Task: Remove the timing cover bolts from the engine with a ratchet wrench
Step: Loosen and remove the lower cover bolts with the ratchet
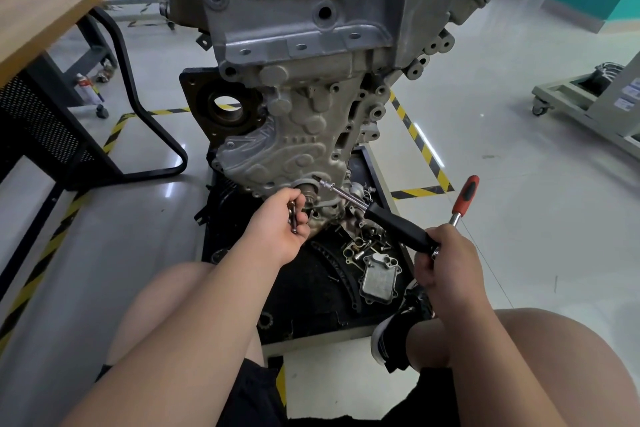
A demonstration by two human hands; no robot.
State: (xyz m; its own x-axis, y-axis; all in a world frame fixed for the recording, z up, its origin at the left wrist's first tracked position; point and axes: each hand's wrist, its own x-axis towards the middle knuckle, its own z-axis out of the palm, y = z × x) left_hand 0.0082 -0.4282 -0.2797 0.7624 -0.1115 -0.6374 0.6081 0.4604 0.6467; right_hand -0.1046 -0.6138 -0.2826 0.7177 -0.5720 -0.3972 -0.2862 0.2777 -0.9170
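The grey engine (311, 28) stands upright on a black base, its ribbed timing cover (294, 146) facing me. My left hand (287, 225) is curled round several loose bolts (292, 218) just below the cover's lower edge. My right hand (440, 260) grips the ratchet wrench (465, 196) with the red and black handle, which sticks up to the right. The same hand holds the end of a black-handled extension driver (394, 225). Its metal shaft reaches up left to a bolt (317, 178) at the cover's lower right edge.
Loose bolts, brackets and a metal oil cooler (379, 277) lie on the black mat (311, 288) below the engine. A wooden desk (41, 21) with black legs stands at the left. A wheeled stand (588, 100) is at the right. My knees and a shoe (398, 326) are close in front.
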